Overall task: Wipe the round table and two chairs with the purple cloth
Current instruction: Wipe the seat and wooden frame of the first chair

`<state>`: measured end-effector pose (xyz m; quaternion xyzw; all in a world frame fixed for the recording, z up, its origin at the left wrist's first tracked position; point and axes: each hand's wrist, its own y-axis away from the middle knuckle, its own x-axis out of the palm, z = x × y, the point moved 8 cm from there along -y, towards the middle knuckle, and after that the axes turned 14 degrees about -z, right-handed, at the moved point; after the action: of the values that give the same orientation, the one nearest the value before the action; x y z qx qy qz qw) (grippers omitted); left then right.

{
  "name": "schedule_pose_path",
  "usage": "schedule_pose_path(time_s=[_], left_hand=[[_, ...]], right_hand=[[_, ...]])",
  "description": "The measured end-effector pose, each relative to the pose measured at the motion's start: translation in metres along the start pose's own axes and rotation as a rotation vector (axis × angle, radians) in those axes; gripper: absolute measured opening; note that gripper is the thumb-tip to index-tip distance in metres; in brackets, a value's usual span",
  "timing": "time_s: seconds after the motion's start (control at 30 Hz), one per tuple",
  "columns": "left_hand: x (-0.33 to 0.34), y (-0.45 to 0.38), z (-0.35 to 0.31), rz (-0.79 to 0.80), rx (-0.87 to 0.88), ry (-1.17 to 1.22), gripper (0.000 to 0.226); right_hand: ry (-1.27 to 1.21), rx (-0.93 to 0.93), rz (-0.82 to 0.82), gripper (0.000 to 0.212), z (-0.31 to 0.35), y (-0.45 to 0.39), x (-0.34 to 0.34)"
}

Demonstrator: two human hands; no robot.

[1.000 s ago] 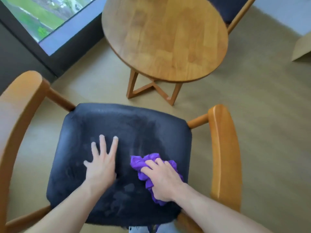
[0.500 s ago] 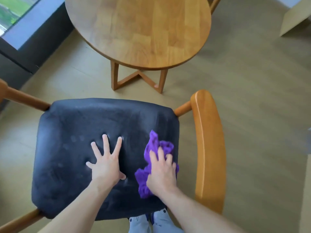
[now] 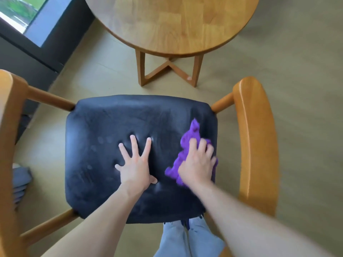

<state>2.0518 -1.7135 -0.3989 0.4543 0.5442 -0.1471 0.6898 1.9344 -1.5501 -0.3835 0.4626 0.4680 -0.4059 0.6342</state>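
A wooden chair with a dark padded seat (image 3: 111,138) stands right below me. My left hand (image 3: 136,164) lies flat on the middle of the seat, fingers spread and pressing into the padding. My right hand (image 3: 199,163) presses the crumpled purple cloth (image 3: 191,138) onto the seat near its right edge, fingers laid over the cloth. The round wooden table (image 3: 176,21) stands just beyond the chair, its top cut off by the upper edge of the view.
The chair's curved wooden armrests (image 3: 256,141) flank the seat on both sides. The table's crossed legs (image 3: 168,71) stand on the pale floor ahead. A dark window wall (image 3: 37,52) runs along the left. My legs (image 3: 185,238) show under the seat's near edge.
My right hand has slid the cloth forward and toward the seat's right edge. My left hand stays pressed on the seat. The view has shifted.
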Motion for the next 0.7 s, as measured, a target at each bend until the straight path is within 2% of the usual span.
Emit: schedule_pose_path(time_s=[0.13, 0.2, 0.3, 0.43, 0.57, 0.7], left_hand=[[0.000, 0.001, 0.000, -0.004, -0.006, 0.027, 0.155], [-0.001, 0.000, 0.000, -0.024, -0.002, 0.018, 0.155], [0.002, 0.000, 0.000, -0.025, -0.010, 0.016, 0.155], [0.010, -0.004, 0.001, -0.017, -0.012, 0.011, 0.157], [0.013, -0.006, -0.005, 0.000, -0.019, -0.013, 0.159], [0.008, -0.003, -0.003, 0.009, 0.023, 0.012, 0.155]], right_hand=[[-0.110, 0.074, 0.209, 0.058, -0.010, 0.084, 0.012], [-0.227, 0.135, 0.142, 0.056, -0.014, 0.070, 0.001], [-0.343, 0.188, -0.065, 0.062, -0.010, 0.007, -0.020], [-0.208, 0.128, -0.118, 0.066, -0.004, -0.041, -0.014], [-0.058, 0.166, -0.118, 0.076, -0.023, 0.038, 0.010], [-0.072, 0.279, 0.009, 0.074, -0.015, 0.111, 0.027]])
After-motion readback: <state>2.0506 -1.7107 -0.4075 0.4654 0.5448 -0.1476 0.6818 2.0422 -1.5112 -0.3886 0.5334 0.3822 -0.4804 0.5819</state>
